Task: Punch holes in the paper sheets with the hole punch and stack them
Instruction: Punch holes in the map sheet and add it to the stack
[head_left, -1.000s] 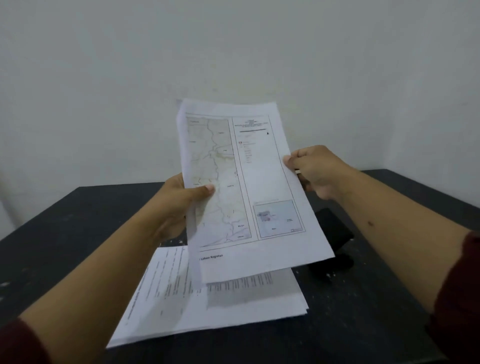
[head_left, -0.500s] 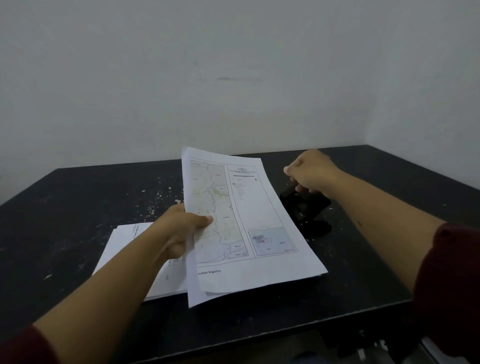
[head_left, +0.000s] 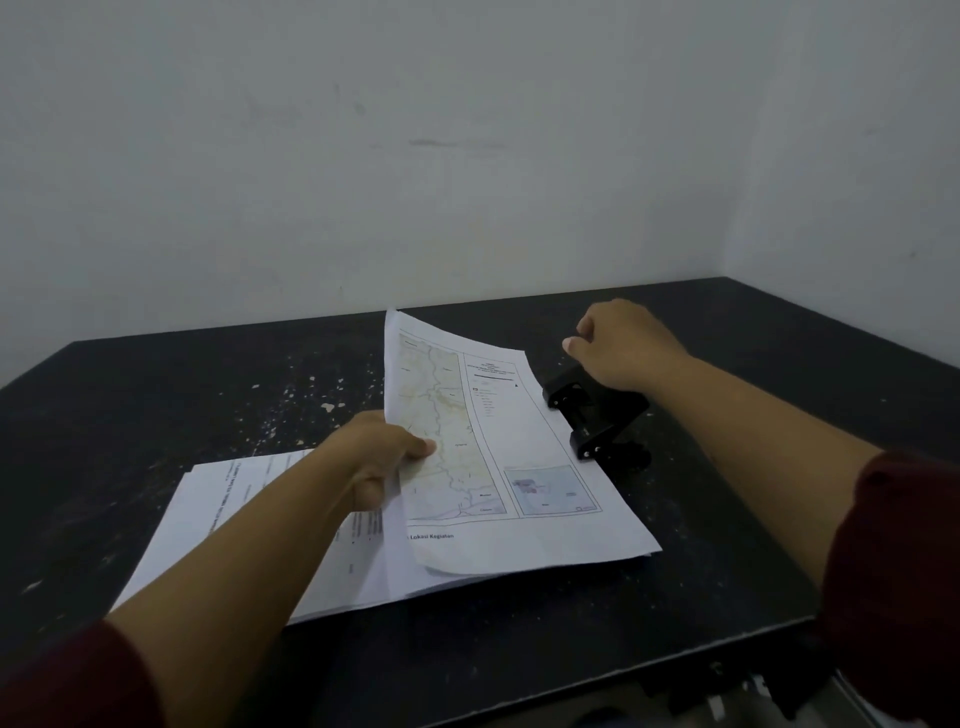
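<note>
— Where is the map sheet (head_left: 498, 457) found?
— It is pinched at its left edge by the left hand (head_left: 376, 457), thumb on top, with its right edge slid against the black hole punch (head_left: 597, 415). Its near end is laid over the paper stack (head_left: 249, 530) on the dark table (head_left: 156, 395).

— What is hidden?
— Part of the punch is covered by the right hand (head_left: 621, 345); the slot cannot be made out, nor whether the sheet is inside it.

— And the right hand?
— It is loosely curled and rested on the punch's top; a firm grasp cannot be told.

— What has changed?
— The sheet has been lowered from mid-air, and the right hand has been taken off it.
</note>
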